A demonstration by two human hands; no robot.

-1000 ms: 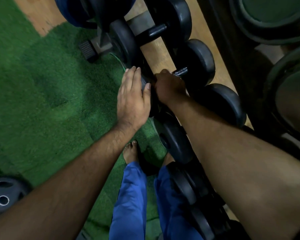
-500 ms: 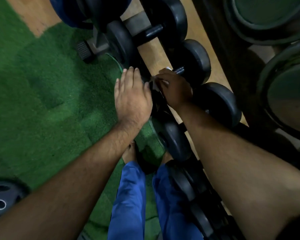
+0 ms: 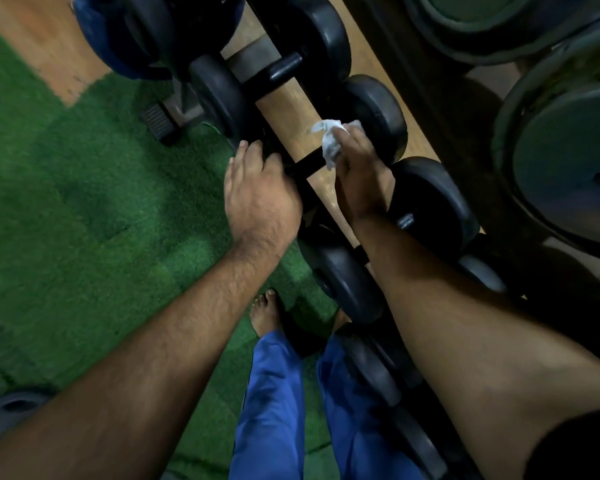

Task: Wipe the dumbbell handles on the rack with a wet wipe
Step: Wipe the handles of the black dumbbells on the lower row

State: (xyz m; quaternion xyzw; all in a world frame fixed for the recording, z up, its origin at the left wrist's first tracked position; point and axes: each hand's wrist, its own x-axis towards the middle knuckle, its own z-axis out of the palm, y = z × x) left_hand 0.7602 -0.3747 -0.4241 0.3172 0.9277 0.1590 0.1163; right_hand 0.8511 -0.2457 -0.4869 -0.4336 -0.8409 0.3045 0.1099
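The right hand (image 3: 359, 174) holds a crumpled white wipe (image 3: 329, 140), fingers curled round it over the far end of a black dumbbell handle (image 3: 305, 164). The wipe bunches out past the fingertips, next to the dumbbell's far head (image 3: 378, 116). The left hand (image 3: 260, 192) rests on the near head, fingers close together and bent over its top edge. Green turf (image 3: 84, 202) lies left of the hands, under the person's bare foot (image 3: 264, 310).
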